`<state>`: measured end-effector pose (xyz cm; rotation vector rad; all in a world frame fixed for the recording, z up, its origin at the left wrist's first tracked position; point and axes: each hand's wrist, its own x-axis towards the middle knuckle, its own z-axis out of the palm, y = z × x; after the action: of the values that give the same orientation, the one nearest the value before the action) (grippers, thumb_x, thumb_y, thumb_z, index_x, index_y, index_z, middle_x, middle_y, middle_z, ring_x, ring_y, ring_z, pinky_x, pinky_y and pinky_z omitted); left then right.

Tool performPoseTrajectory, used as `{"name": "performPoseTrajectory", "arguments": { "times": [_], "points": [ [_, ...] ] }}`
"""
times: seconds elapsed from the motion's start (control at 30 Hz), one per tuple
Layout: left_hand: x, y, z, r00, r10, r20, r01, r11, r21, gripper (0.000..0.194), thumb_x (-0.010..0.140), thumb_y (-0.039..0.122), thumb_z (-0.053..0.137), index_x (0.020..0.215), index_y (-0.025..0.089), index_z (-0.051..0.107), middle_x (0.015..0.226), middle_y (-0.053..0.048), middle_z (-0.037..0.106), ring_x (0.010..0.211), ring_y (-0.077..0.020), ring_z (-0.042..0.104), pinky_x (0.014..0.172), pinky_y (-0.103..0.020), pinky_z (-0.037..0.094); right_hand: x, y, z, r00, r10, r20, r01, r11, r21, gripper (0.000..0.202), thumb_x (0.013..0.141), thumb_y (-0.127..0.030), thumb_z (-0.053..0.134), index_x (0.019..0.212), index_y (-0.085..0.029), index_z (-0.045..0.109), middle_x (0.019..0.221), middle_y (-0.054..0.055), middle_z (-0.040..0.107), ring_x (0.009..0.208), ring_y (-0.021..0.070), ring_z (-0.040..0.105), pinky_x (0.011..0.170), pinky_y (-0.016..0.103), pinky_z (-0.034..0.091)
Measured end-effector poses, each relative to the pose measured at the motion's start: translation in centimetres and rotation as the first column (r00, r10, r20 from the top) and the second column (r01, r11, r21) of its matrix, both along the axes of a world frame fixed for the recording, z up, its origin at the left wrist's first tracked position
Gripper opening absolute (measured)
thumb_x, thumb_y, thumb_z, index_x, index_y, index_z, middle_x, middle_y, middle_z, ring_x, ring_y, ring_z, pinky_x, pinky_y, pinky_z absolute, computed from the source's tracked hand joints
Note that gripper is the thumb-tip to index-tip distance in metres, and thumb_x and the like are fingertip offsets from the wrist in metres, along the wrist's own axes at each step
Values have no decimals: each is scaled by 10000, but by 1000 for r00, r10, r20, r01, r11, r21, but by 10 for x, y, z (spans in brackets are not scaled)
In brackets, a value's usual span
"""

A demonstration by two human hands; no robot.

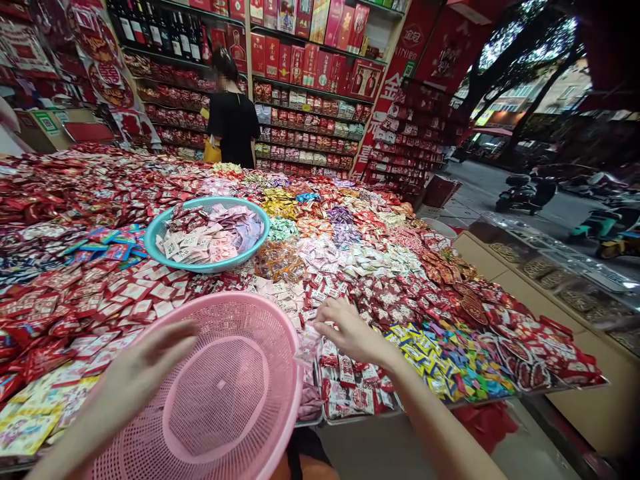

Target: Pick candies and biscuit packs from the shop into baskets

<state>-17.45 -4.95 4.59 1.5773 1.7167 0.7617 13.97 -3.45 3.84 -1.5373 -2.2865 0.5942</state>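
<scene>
Pink basket (220,407) below the left hand's (153,357) fingers
Those fingers, blurred, extend loosely; the right hand's (350,331) curl over wrapped sweets (346,371) beside the rim, whether pinching one I cannot tell.

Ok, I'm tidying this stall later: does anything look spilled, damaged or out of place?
Nothing clearly stands out. The teal basket sits upright with small packets inside, the pink basket shows no visible damage, and the packet heaps around them show no clear spill.

This is a street-side shop, shown by heaped wrapped sweets (390,300), stocked shelves (249,47) and bottles (156,33).
</scene>
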Motion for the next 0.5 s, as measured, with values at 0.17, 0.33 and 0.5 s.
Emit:
{"name": "performPoseTrajectory", "arguments": {
  "times": [0.17,0.33,0.5],
  "points": [
    [78,18,-15,781,-412,469,547,813,-197,383,716,473,620,946,169,659,930,-49,684,896,-195,601,816,-287,443,-32,-6,4,984,133,-122,-135,991,-7,159,894,-300,471,773,-218,534,889,-4,539,921,167,448,830,317,339],
    [92,23,-26,744,-393,541,580,782,-230,322,698,451,645,700,130,621,605,26,558,574,-105,476,562,-224,364,-39,-10,-2,979,103,-173,-106,994,-7,149,896,-292,474,793,-202,534,894,6,547,903,165,435,818,326,327],
    [91,26,-31,754,-361,549,547,808,-220,321,669,433,663,628,122,592,555,38,486,536,-91,400,523,-217,311,-38,-5,-11,955,73,-286,-81,997,-13,122,873,-272,517,789,-191,554,856,7,561,872,158,456,796,308,332]
  ]
}}
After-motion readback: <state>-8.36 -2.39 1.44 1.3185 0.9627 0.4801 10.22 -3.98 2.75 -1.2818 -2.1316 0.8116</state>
